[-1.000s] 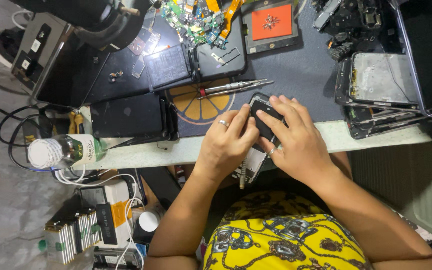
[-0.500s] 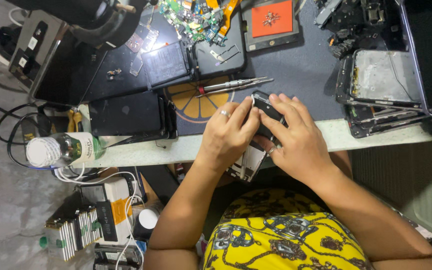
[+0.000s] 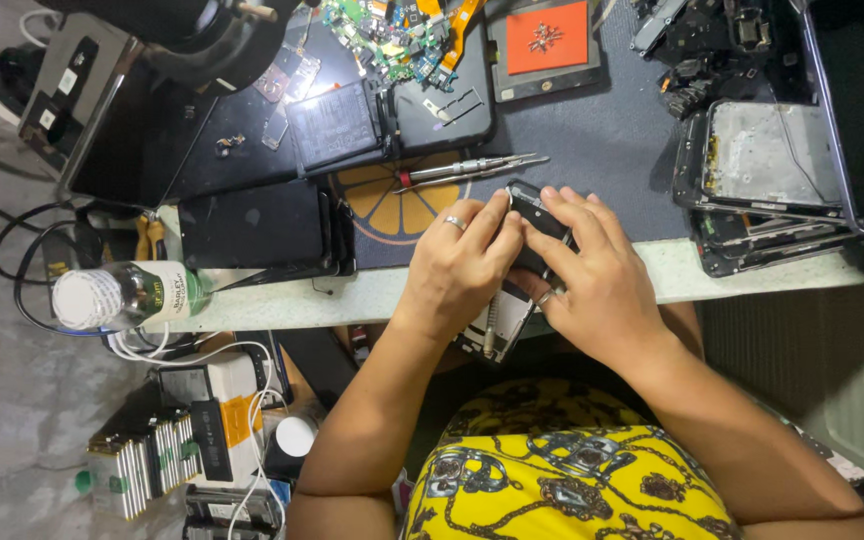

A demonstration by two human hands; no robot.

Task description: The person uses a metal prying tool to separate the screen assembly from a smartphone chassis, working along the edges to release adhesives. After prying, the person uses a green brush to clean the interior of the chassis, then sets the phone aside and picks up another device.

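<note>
Both my hands grip an opened black phone (image 3: 527, 205) over the front edge of the workbench. My left hand (image 3: 460, 262), with a ring on one finger, clasps its left side. My right hand (image 3: 592, 275) wraps over its right side and covers most of it. The phone's lower end (image 3: 497, 325) sticks out below my hands, showing its inner metal parts. Two metal tweezers (image 3: 467, 170) lie on the dark mat just beyond my fingers.
A black phone (image 3: 252, 225) lies left of my hands, near a plastic bottle (image 3: 122, 295). Stripped phone frames (image 3: 767, 160) sit at right. Circuit boards (image 3: 392, 30) and an orange pad (image 3: 547, 38) are at the back. Boxes and cables (image 3: 192, 440) clutter the floor at lower left.
My hands and the phone stay at the bench edge; the fingers have shifted slightly on the phone.
</note>
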